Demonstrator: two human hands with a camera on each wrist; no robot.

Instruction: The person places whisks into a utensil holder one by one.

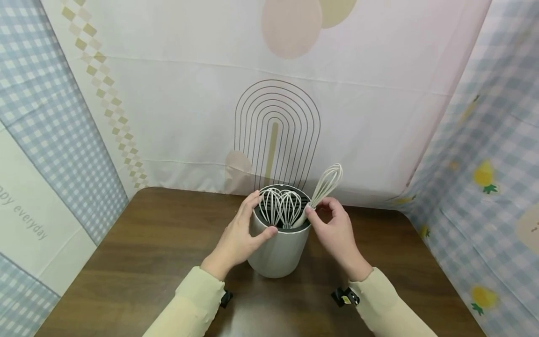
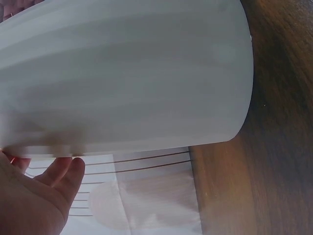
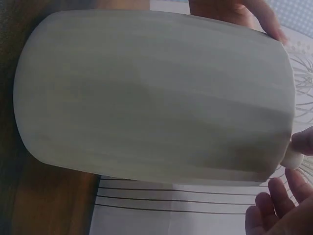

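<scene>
A pale grey utensil holder [image 1: 278, 255] with a dark slotted insert stands upright on the table. Two white wire whisks [image 1: 274, 206] sit side by side in it, wire heads up, their handles hidden. A third whisk [image 1: 327, 185] leans to the right over the rim. My right hand [image 1: 337, 234] pinches that whisk just below its wires, where the right wrist view also shows its handle [image 3: 292, 159]. My left hand [image 1: 236, 238] holds the holder's upper left side, thumb across the front near the rim. In the left wrist view its fingers [image 2: 73, 178] lie along the holder's side.
The brown wooden table [image 1: 160, 234] extends on both sides of the holder. Behind it hangs a white cloth [image 1: 189, 117] with an arch pattern. Blue checked cloths [image 1: 38, 70] flank the table left and right.
</scene>
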